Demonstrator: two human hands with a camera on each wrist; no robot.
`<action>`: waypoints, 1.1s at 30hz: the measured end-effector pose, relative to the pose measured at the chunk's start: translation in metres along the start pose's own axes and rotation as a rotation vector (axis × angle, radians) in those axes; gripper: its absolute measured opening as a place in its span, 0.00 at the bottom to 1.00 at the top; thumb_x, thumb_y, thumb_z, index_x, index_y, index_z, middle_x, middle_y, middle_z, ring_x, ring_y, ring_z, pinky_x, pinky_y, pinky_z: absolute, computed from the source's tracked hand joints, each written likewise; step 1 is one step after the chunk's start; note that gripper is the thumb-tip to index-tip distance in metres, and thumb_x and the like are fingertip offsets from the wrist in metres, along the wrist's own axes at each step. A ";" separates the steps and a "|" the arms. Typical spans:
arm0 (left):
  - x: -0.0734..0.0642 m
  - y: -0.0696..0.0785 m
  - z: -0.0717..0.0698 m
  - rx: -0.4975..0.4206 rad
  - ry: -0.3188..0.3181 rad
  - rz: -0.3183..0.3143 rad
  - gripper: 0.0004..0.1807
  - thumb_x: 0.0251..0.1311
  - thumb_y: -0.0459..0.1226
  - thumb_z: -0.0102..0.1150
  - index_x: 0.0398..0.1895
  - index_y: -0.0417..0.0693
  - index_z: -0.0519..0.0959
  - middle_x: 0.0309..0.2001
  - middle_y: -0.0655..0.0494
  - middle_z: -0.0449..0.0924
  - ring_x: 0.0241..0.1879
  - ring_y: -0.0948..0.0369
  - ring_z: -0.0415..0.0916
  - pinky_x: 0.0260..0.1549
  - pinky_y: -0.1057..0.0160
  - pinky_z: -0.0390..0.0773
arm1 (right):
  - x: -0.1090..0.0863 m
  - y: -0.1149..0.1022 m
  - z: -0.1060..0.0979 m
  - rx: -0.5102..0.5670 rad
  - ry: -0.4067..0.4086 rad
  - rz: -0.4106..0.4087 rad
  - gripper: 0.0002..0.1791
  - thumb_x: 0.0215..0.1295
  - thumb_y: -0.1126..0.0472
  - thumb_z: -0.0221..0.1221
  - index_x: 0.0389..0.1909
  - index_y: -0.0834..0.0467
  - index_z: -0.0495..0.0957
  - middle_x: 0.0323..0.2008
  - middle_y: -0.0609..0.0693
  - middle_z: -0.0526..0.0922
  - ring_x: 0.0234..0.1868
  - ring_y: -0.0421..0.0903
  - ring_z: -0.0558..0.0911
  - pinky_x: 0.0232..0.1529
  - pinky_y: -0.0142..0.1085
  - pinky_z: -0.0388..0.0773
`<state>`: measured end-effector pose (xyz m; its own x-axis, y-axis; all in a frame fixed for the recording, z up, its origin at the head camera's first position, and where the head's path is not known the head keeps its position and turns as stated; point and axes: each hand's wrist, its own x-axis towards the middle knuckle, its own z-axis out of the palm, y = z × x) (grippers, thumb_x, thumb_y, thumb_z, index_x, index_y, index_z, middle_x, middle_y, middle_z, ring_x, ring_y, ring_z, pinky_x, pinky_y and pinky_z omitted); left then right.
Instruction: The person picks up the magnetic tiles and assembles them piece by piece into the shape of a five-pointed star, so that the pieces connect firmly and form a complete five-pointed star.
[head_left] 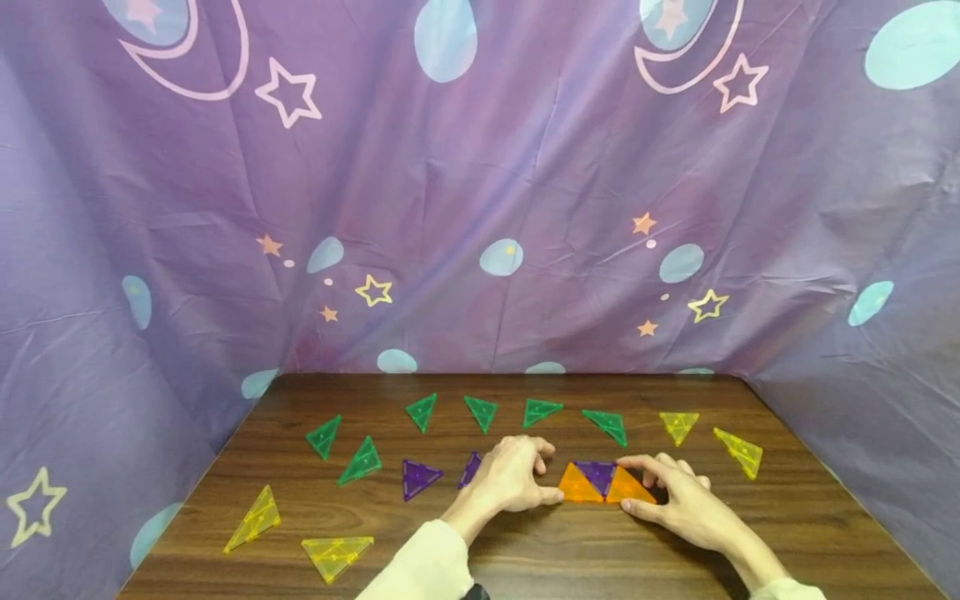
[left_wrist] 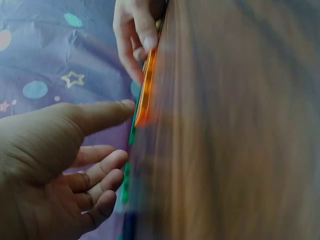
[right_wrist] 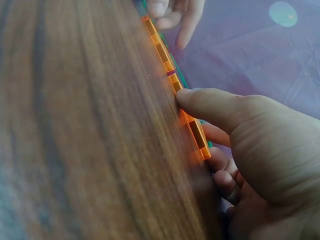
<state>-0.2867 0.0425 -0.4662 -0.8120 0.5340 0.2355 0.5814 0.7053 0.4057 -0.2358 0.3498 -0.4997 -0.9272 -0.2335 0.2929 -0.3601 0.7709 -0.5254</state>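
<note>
Two orange triangle tiles, the left one [head_left: 579, 487] and the right one [head_left: 627, 487], lie flat on the table with a purple triangle tile [head_left: 597, 474] between them, forming a row. My right hand [head_left: 686, 497] pinches the right orange tile, thumb on its near edge and index finger at its far side. At the row's other end is my left hand [head_left: 512, 477], its straight thumb right at the left orange tile's corner and its other fingers loosely bent. The left wrist view shows this left hand [left_wrist: 60, 165] beside the orange edge. Partly behind it sits another purple triangle [head_left: 468, 471].
One more purple triangle [head_left: 420, 479] lies to the left. Several green triangles [head_left: 480, 412] spread in an arc along the back. Yellow triangles lie at the front left [head_left: 337, 554] and back right [head_left: 678, 427] of the wooden table [head_left: 540, 558]. A patterned purple cloth [head_left: 480, 183] surrounds it.
</note>
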 end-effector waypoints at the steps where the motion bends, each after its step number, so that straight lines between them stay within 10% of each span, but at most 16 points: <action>1: -0.001 -0.003 -0.003 0.007 0.016 0.000 0.37 0.51 0.51 0.90 0.64 0.51 0.87 0.39 0.64 0.90 0.45 0.61 0.86 0.48 0.66 0.85 | 0.000 0.000 0.000 0.004 0.001 -0.003 0.28 0.66 0.45 0.78 0.66 0.43 0.84 0.40 0.41 0.74 0.42 0.43 0.67 0.45 0.47 0.55; 19: -0.044 -0.061 -0.045 0.025 0.136 -0.055 0.38 0.48 0.47 0.91 0.63 0.42 0.88 0.53 0.49 0.86 0.54 0.51 0.83 0.61 0.49 0.84 | 0.002 0.000 -0.002 -0.010 0.016 -0.007 0.27 0.66 0.45 0.78 0.65 0.42 0.84 0.40 0.41 0.74 0.41 0.43 0.66 0.44 0.47 0.54; 33: -0.030 -0.123 0.005 -0.049 0.112 0.022 0.41 0.44 0.52 0.92 0.60 0.39 0.89 0.40 0.58 0.81 0.43 0.63 0.77 0.51 0.59 0.85 | 0.000 -0.002 0.004 -0.002 0.030 0.013 0.26 0.67 0.45 0.78 0.63 0.45 0.85 0.38 0.42 0.73 0.40 0.44 0.66 0.44 0.48 0.53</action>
<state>-0.3334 -0.0577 -0.5277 -0.8011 0.4921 0.3406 0.5984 0.6689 0.4411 -0.2354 0.3459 -0.5021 -0.9281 -0.2057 0.3103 -0.3482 0.7746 -0.5279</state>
